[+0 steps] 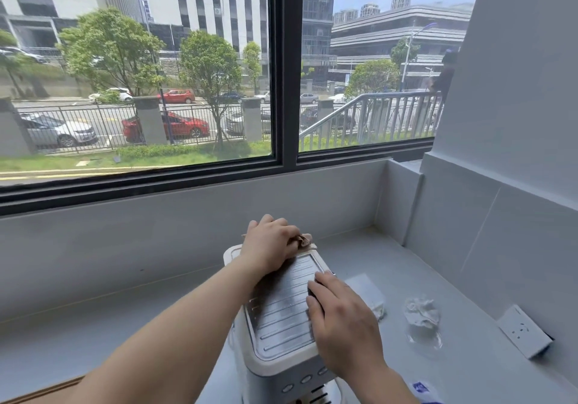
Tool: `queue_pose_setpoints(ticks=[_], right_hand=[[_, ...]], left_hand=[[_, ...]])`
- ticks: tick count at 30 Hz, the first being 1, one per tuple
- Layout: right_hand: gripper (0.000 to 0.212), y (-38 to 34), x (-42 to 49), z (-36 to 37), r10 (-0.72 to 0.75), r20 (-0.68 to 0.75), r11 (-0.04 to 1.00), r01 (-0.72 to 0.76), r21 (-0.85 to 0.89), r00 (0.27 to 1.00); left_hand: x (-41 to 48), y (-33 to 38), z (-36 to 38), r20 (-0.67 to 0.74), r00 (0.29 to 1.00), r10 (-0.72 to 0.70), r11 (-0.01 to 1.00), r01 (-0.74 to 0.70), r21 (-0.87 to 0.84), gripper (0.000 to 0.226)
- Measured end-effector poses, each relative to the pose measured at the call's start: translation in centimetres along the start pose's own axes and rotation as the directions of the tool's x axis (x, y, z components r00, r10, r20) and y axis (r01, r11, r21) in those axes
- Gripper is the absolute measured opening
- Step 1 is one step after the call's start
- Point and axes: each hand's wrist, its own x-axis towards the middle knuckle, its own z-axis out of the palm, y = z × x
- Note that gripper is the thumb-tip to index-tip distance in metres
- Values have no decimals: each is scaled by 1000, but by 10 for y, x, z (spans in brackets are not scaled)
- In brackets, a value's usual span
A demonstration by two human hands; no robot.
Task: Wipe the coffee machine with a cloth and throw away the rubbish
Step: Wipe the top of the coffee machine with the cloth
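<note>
View from above of a white coffee machine (275,335) standing on a pale grey surface (125,310) below a window (137,75). The left hand (270,244) lies on the far end of the machine's ribbed metal top, fingers (266,220) curled down and pressing a crumpled beige cloth (302,241) against it; the cloth shows just beside the knuckles. The right hand (341,316) rests flat on the near right edge of the top, fingers together, holding nothing visible. To the right of the machine, on the surface, lie crumpled white tissue (420,311), a clear plastic wrapper (364,286) and a white wall socket (524,335).
</note>
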Motion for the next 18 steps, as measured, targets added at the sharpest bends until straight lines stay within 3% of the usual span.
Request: queue_pose_setpoints(ticks=[3, 9, 14, 18], right_hand=[[29, 0, 0, 0, -3, 38, 1000, 3, -3, 999], [26, -2, 0, 1, 17, 5, 1000, -17, -8, 1000], [29, -2, 0, 3, 10, -25, 1000, -10, -8, 1000], [31, -1, 1, 2, -2, -38, 1000, 2, -9, 999]], left_hand=[[-12, -24, -8, 13, 996, -84, 996, 83, 8, 29], [-39, -26, -7, -72, 996, 56, 991, -47, 122, 27], [-4, 19, 0, -27, 998, 49, 993, -46, 110, 31], [-6, 2, 1, -7, 998, 60, 997, -59, 58, 31]])
